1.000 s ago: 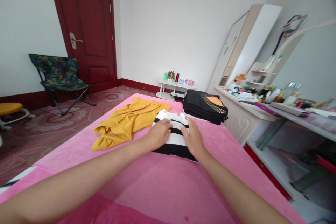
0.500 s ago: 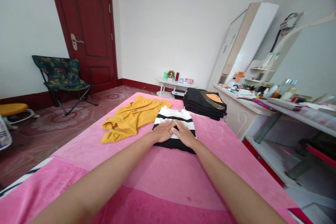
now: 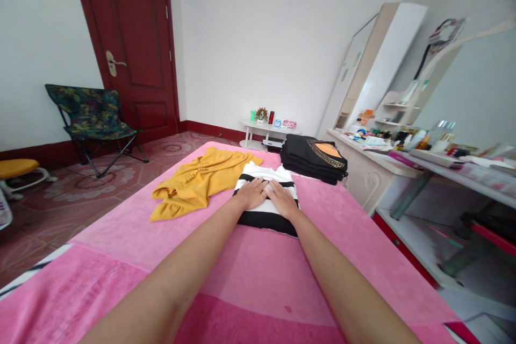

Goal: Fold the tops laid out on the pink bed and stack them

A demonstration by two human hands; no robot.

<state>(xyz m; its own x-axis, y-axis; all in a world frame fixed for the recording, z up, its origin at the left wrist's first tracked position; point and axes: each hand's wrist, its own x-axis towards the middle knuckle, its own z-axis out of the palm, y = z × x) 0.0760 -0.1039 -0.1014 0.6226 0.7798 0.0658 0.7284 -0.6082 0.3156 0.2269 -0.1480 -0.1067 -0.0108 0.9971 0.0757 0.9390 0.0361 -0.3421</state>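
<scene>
A black-and-white striped knit top lies folded into a compact rectangle on the pink bedspread. My left hand rests flat on its left half, fingers stretched out. On the right half lies my right hand, also flat, its fingertips close to those of the left. Just left of the top is a loosely spread yellow garment with wrinkles. Beyond it to the right sits a stack of folded black clothes, the uppermost with a gold-patterned neckline.
A cluttered dressing table runs along the bed's right side. At the far end stands a low white table with small items on it. Left on the tiled floor are a camouflage folding chair and a yellow stool.
Both hands stay on the striped top, and their fingertips have drawn slightly apart. The view has shifted a little; the clothes lie as before.
</scene>
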